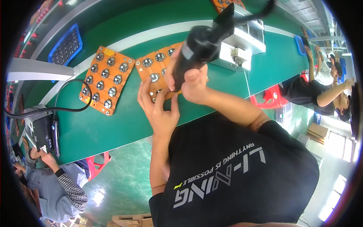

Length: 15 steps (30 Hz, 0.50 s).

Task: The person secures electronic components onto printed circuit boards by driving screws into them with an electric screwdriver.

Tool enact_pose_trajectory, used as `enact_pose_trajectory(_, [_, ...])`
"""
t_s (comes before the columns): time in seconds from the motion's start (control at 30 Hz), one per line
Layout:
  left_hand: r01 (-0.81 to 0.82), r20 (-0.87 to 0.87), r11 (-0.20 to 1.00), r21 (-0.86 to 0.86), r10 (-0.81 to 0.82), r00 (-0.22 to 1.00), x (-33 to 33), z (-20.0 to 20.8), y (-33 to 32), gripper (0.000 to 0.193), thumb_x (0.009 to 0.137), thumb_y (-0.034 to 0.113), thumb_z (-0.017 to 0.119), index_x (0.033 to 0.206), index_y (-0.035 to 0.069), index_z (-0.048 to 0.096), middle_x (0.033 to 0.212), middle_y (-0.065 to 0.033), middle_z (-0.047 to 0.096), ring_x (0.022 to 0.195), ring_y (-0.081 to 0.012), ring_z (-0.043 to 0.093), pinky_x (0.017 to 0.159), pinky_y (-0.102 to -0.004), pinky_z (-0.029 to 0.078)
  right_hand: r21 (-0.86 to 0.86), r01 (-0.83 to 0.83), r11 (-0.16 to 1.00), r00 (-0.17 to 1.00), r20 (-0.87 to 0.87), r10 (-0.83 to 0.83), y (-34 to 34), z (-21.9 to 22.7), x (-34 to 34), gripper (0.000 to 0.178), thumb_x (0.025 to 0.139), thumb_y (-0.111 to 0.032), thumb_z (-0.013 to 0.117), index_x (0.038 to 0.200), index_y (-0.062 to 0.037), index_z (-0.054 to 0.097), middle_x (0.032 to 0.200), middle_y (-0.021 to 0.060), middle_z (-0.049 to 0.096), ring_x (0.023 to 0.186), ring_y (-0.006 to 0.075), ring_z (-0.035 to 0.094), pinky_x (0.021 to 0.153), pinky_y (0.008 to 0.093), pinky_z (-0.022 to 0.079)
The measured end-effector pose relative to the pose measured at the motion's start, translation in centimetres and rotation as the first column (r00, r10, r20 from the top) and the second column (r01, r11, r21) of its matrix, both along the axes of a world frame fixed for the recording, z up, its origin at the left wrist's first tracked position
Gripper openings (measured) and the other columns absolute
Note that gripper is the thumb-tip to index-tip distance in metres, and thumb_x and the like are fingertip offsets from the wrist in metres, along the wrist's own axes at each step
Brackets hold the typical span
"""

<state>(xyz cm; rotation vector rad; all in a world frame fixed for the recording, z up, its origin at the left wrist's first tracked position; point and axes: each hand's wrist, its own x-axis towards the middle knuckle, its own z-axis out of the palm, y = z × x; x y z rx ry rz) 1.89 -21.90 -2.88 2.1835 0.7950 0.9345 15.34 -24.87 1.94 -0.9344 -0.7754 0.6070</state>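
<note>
My right hand [194,85] is wrapped around a black electric screwdriver [198,47], which points down at an orange fixture board [145,65]. Round black-and-silver parts sit in rows on that board. My left hand [157,111] lies at the board's near edge with its fingers apart, beside one of the round parts [154,77]. The screwdriver's tip and the spot under it are hidden by my hands. A second orange board [103,84], filled with similar round parts, lies to the left on the green table [117,130].
A black cable [55,109] loops by the second board. A blue tray [65,49] of small parts stands far left. Beyond my right hand is a white metal device [234,56]. A black box [39,130] stands at the left. Co-workers sit on both sides, near red stools [272,97].
</note>
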Motion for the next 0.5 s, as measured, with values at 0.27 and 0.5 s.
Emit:
enact_pose_trajectory(0.27, [-0.007, 0.021, 1.0, 0.019, 0.007, 1.0, 0.2, 0.0, -0.1, 0.03, 0.071, 0.004, 0.084, 0.098, 0.003, 0.073, 0.147, -0.0189, 0.05, 0.137, -0.0473, 0.043, 0.11, -0.0563, 0.04, 0.01, -0.108, 0.994, 0.994, -0.03, 0.108, 0.3, -0.5, 0.0, 0.076, 0.089, -0.068, 0.069, 0.121, -0.0045, 0.043, 0.065, 0.0078, 0.058, 0.05, 0.0112, 0.051, 0.047, 0.0236, 0.042])
enact_pose_trajectory(0.5, [0.026, -0.014, 1.0, 0.011, -0.026, 1.0, 0.3, 0.4, -0.5, 0.028, 0.071, 0.002, 0.083, 0.097, 0.003, 0.073, 0.149, -0.0203, 0.049, 0.137, -0.0457, 0.044, 0.111, -0.0535, 0.04, 0.011, 0.014, 1.0, 1.0, -0.016, -0.014, -0.7, 0.0, 0.9, 0.086, 0.089, -0.075, 0.061, 0.135, -0.005, 0.039, 0.067, 0.0072, 0.058, 0.051, 0.0117, 0.052, 0.047, 0.0256, 0.043])
